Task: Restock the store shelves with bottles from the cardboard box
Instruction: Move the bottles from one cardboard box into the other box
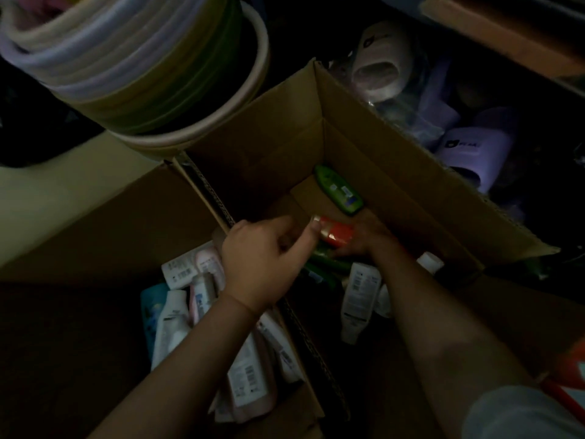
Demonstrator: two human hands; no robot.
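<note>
An open cardboard box (395, 172) fills the middle of the dim head view. Inside it my right hand (368, 237) grips an orange bottle (337, 234) with a pale cap. My left hand (262, 258) hovers over the box's left wall, its fingers curled and its fingertips touching the cap end of the orange bottle. A green bottle (340, 193) lies on the box floor against the far wall. More green bottles (326, 264) and a white bottle (359, 299) lie below my hands. A second box (110, 232) on the left holds several white and pink bottles (247, 372).
A stack of round plastic basins (136, 74) stands at the upper left, close to the box's flap. Lilac and pink slippers (468, 147) in bags lie on the right beyond the box. An orange package (569, 369) shows at the right edge.
</note>
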